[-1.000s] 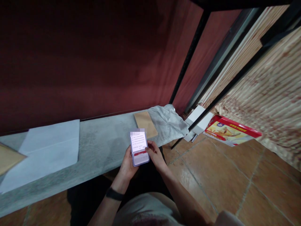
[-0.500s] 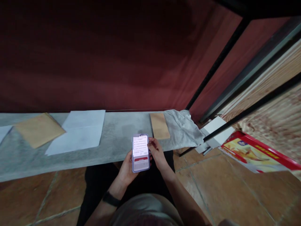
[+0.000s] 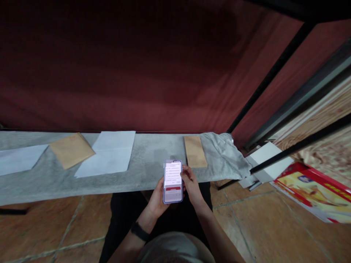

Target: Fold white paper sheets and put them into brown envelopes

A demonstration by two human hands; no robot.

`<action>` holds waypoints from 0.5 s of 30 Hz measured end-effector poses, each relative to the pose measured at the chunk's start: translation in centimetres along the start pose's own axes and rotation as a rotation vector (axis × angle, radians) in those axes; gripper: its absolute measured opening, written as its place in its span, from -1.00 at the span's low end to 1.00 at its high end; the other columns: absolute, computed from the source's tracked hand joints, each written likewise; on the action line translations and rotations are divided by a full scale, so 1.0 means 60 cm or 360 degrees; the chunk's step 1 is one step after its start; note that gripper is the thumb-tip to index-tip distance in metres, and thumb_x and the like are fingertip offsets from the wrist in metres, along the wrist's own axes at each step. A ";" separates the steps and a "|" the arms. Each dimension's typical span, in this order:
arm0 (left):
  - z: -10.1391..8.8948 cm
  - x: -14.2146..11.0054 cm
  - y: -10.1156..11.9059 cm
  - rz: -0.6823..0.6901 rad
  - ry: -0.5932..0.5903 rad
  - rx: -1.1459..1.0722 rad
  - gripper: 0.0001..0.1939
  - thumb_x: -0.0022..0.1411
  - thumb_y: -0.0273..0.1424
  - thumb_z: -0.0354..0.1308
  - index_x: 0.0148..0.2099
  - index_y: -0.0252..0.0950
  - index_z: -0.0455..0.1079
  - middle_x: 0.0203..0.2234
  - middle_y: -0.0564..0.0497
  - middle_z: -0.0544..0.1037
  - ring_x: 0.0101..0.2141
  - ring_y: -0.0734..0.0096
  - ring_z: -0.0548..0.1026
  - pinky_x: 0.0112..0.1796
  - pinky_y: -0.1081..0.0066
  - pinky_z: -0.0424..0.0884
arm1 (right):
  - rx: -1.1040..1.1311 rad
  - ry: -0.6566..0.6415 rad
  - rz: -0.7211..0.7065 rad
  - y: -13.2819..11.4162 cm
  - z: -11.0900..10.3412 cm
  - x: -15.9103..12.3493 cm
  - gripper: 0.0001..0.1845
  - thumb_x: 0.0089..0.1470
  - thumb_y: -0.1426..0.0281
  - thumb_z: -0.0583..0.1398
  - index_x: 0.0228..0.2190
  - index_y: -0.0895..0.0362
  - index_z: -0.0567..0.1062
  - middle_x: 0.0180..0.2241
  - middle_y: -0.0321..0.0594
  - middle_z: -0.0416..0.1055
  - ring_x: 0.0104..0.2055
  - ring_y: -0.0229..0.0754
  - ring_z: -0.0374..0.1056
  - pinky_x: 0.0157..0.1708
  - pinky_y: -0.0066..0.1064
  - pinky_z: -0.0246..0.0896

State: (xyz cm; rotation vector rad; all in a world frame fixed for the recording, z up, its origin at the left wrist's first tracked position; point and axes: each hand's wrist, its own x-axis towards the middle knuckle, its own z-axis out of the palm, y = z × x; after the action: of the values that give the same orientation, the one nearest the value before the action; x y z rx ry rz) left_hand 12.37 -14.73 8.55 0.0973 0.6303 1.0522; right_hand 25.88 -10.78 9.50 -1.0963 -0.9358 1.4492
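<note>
A smartphone [image 3: 173, 182] with a lit screen is held upright in front of me, above my lap. The screen shows lines of text and a red bar, too small to read. My left hand [image 3: 158, 199] is wrapped round its left side and lower back. On the right edge, my right hand [image 3: 191, 184] has its fingers closed on the phone, the thumb by the screen's side. Just beyond the phone lies a brown envelope [image 3: 195, 151] on the grey cloth-covered table [image 3: 153, 146].
To the left lie a white sheet [image 3: 109, 151], another brown envelope [image 3: 71, 150] overlapping it, and more white paper [image 3: 22, 157]. Crumpled cloth [image 3: 222, 153] covers the table's right end. Black metal bars [image 3: 274, 73], a white box [image 3: 270, 160] and a red-yellow carton [image 3: 315, 193] stand right.
The view has turned slightly left, so the table, papers and hands appear further right. Both hands keep their hold on the smartphone, and its screen looks the same.
</note>
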 end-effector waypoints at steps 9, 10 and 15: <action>0.008 0.020 0.001 0.0071 0.0086 0.0028 -0.61 0.34 -0.22 0.09 0.09 -0.33 0.47 -0.20 -0.12 0.68 -0.19 0.12 0.65 -0.08 0.15 0.54 | 0.0022 0.0041 0.0015 0.009 -0.005 0.004 -0.66 0.01 0.16 0.31 -0.18 0.05 0.56 -0.24 -0.22 0.56 -0.24 -0.05 0.45 -0.33 -0.31 0.36; 0.011 0.026 0.002 0.0089 0.0106 0.0033 -0.61 0.33 -0.23 0.10 0.09 -0.32 0.47 -0.21 -0.11 0.69 -0.20 0.14 0.65 -0.10 0.18 0.54 | 0.0041 0.0059 0.0030 0.009 -0.006 0.005 -0.64 0.02 0.14 0.30 -0.16 0.04 0.56 -0.25 -0.23 0.56 -0.24 -0.04 0.46 -0.30 -0.30 0.37; 0.046 0.080 -0.021 0.0199 0.0228 0.0088 -0.70 0.30 -0.30 0.15 -0.02 -0.34 0.51 -0.25 -0.06 0.69 -0.27 0.26 0.65 -0.16 0.32 0.54 | 0.0174 0.0121 -0.0018 -0.004 -0.039 0.024 -0.59 0.06 0.08 0.27 -0.13 0.07 0.56 -0.18 -0.22 0.58 -0.12 -0.06 0.48 -0.11 -0.25 0.37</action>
State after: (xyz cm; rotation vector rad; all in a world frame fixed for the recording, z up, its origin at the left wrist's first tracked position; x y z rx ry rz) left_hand 16.43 -10.78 8.28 0.1114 0.7913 1.1701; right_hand 28.12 -9.33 8.86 -1.0563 -0.7990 1.4230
